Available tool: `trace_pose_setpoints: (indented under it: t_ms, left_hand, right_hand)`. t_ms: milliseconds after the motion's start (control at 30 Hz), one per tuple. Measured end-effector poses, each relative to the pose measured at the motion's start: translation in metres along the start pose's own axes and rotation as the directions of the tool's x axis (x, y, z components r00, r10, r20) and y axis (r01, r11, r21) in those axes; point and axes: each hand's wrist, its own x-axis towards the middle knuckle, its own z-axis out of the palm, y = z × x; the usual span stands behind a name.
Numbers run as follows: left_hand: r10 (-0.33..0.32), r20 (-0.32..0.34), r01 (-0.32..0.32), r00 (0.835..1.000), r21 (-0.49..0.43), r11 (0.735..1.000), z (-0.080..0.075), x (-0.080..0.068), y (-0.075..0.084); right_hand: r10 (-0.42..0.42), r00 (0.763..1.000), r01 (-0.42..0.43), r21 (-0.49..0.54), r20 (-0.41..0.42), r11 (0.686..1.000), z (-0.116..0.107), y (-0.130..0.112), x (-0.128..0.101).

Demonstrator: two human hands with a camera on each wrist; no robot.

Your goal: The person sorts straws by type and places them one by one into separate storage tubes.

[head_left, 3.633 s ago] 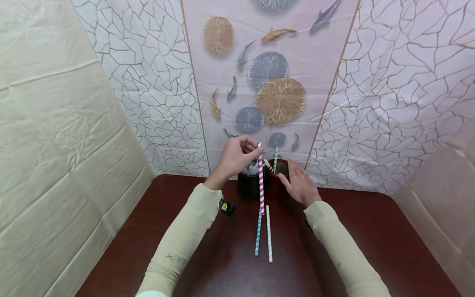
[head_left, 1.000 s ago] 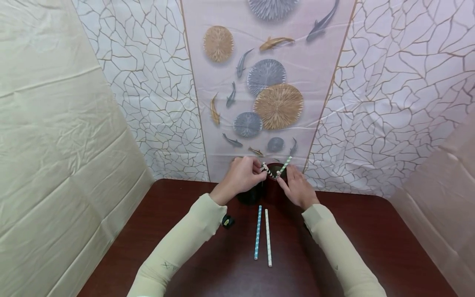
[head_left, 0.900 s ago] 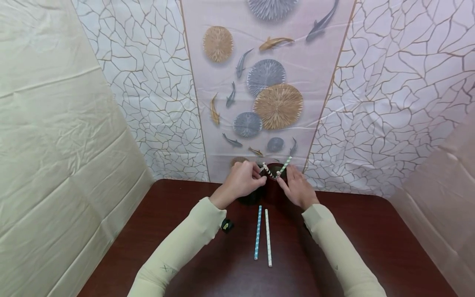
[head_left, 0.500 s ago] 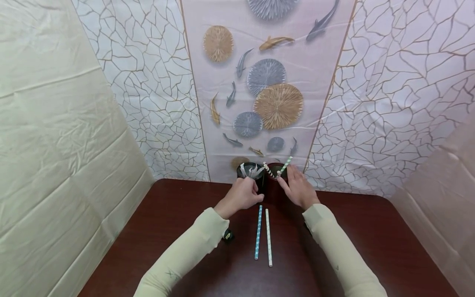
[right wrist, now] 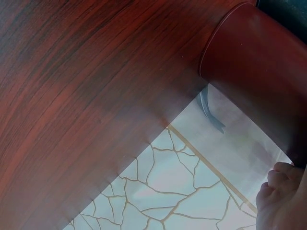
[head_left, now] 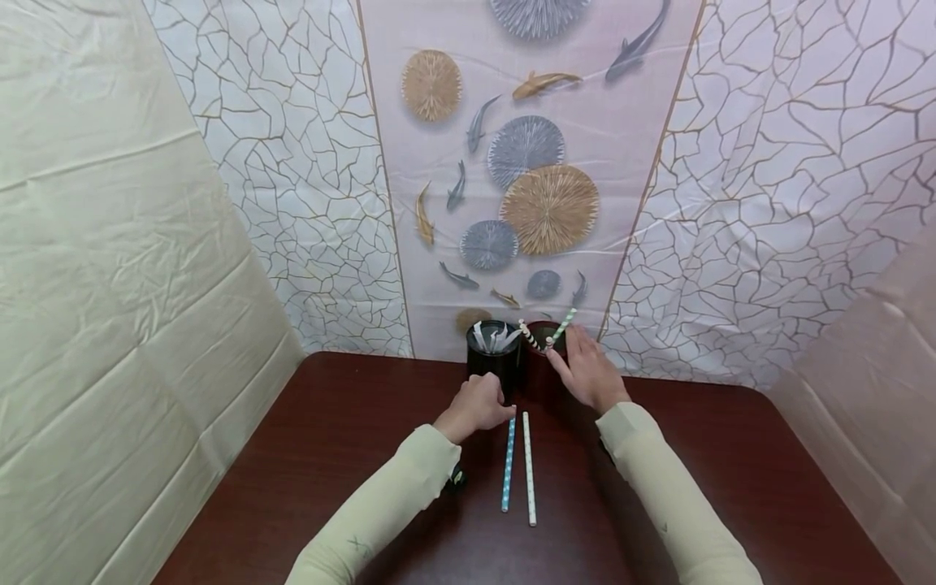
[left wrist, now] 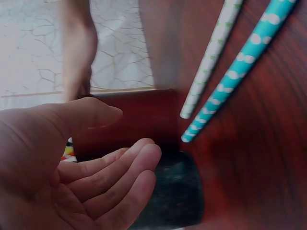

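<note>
Left hand (head_left: 478, 406) empty, fingers loose, just beside blue straw (head_left: 508, 459) and white straw (head_left: 528, 467) lying mid table (head_left: 307, 455). Right hand (head_left: 588, 375) curled round brown cup (head_left: 537, 370) by black cup (head_left: 491, 361) at back edge.

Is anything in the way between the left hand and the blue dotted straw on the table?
Nothing visible. The left hand hovers open right by the near tip of the blue dotted straw, with only bare table between them.

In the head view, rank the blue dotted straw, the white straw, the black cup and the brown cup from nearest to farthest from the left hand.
1. blue dotted straw, its far tip just right of the left hand.
2. black cup, just behind the hand.
3. white straw, right of the blue one.
4. brown cup, behind and to the right.
</note>
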Motion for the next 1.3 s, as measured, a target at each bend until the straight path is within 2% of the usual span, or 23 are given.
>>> trace_pose_setpoints:
  t_ms: [233, 267, 300, 467, 500, 700, 967, 1200, 1300]
  left_hand:
    - [-0.063, 0.04, 0.063, 0.997, -0.018, 0.998, 0.015, 0.007, -0.009]
    - [-0.046, 0.03, 0.047, 0.998, -0.025, 0.999, 0.023, 0.013, -0.016]
    - [-0.051, 0.039, 0.052, 0.998, -0.034, 0.998, 0.024, 0.014, -0.017]
    - [-0.087, 0.033, 0.087, 0.996, -0.023, 0.996, 0.032, 0.017, -0.016]
    - [-0.115, 0.046, 0.116, 0.992, -0.019, 0.993, 0.027, 0.013, -0.009]
    - [-0.129, 0.035, 0.129, 0.991, -0.002, 0.992, 0.036, 0.016, -0.01]
    - [-0.155, 0.051, 0.153, 0.987, 0.049, 0.987, 0.047, 0.028, -0.012]
    - [-0.183, 0.032, 0.179, 0.983, 0.114, 0.977, 0.059, 0.044, -0.019]
    - [-0.204, 0.034, 0.198, 0.978, 0.12, 0.973, 0.057, 0.043, -0.013]
  right_hand:
    - [-0.001, 1.0, 0.001, -0.002, -0.007, 1.0, 0.001, 0.001, 0.0]
    - [-0.003, 1.0, 0.003, -0.001, -0.007, 1.0, 0.001, 0.0, 0.0]
    - [-0.005, 1.0, 0.005, 0.001, -0.009, 1.0, 0.001, 0.0, 0.0]
    - [-0.009, 1.0, 0.009, 0.002, -0.015, 1.0, 0.002, 0.0, 0.0]
    - [-0.01, 1.0, 0.01, 0.002, -0.017, 1.0, 0.003, 0.001, 0.0]
    - [-0.007, 1.0, 0.007, 0.003, -0.019, 1.0, 0.005, 0.002, 0.0]
    - [-0.004, 1.0, 0.004, 0.004, -0.01, 1.0, 0.002, 0.0, -0.002]
    - [-0.006, 1.0, 0.007, 0.011, -0.007, 1.0, -0.001, -0.002, -0.002]
    - [-0.006, 1.0, 0.006, 0.007, -0.011, 1.0, -0.001, -0.002, -0.001]
